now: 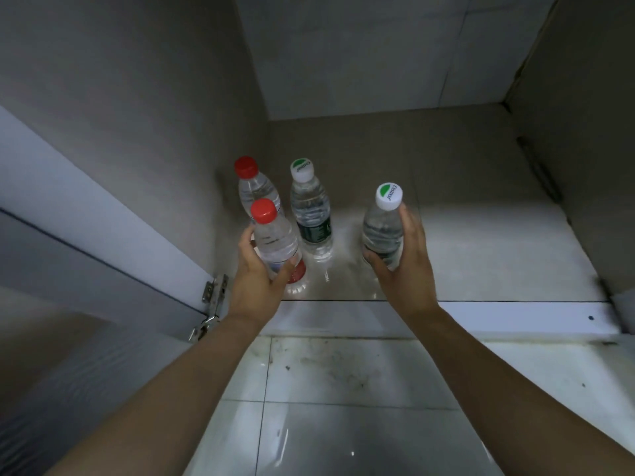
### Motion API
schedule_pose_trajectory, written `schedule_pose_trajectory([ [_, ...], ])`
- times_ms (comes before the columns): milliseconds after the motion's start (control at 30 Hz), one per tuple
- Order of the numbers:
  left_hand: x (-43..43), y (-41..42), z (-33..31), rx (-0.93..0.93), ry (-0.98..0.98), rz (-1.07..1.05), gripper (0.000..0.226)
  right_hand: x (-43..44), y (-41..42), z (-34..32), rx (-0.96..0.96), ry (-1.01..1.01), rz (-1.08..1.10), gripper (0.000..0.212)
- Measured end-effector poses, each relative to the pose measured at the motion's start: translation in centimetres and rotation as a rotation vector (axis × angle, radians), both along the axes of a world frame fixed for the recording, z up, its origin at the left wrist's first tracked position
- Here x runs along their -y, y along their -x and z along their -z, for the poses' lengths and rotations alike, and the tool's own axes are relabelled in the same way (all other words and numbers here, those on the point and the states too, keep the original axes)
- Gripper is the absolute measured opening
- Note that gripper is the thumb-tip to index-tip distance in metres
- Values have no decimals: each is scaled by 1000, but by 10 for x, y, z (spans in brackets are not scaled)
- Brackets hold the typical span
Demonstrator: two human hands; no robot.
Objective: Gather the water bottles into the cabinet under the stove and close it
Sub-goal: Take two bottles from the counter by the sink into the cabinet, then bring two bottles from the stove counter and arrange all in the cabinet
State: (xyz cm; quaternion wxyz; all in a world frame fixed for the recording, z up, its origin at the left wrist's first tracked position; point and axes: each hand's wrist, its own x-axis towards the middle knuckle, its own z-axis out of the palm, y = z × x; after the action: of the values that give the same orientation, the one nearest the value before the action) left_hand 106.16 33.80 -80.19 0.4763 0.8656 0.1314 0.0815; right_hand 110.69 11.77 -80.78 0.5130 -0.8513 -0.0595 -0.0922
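Inside the open cabinet (pixel 464 235), several clear water bottles stand near the front left. My left hand (pixel 257 280) grips a red-capped bottle (pixel 275 238) at the front edge. Behind it stands a second red-capped bottle (pixel 254 190), partly hidden. A white-and-green-capped bottle (pixel 311 214) with a dark label stands free beside them. My right hand (pixel 405 266) grips another white-and-green-capped bottle (pixel 383 231), just inside the cabinet to the right. Whether the held bottles rest on the cabinet floor is unclear.
The cabinet door (pixel 86 207) hangs open at the left, with its metal hinge (pixel 211 304) near my left wrist. A white front ledge (pixel 498 317) borders the cabinet floor. Glossy floor tiles (pixel 343 424) lie below. The cabinet's right half and back hold nothing visible.
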Motion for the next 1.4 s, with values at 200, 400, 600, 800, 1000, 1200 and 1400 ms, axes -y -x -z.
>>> schedule_pose_trajectory([
  [200, 19, 29, -55, -291, -318, -12, 83, 9, 30, -51, -191, 282, 31, 79],
  [400, 38, 63, -174, -428, -666, 121, 74, 30, 75, -170, -402, 629, -43, 71],
  [600, 51, 102, -331, -465, -794, 298, 75, 50, 133, -331, -488, 688, -110, 66],
  [800, 70, 148, -485, -440, -804, 422, 87, 68, 199, -494, -566, 654, -91, 65],
  [1000, 97, 175, -611, -340, -754, 560, 81, 85, 241, -628, -551, 602, 53, 67],
  [1200, 124, 168, -669, -149, -779, 784, 77, 109, 273, -697, -480, 573, 287, 66],
  [1400, 182, 155, -704, -2, -832, 965, 79, 150, 319, -726, -503, 561, 452, 68],
])
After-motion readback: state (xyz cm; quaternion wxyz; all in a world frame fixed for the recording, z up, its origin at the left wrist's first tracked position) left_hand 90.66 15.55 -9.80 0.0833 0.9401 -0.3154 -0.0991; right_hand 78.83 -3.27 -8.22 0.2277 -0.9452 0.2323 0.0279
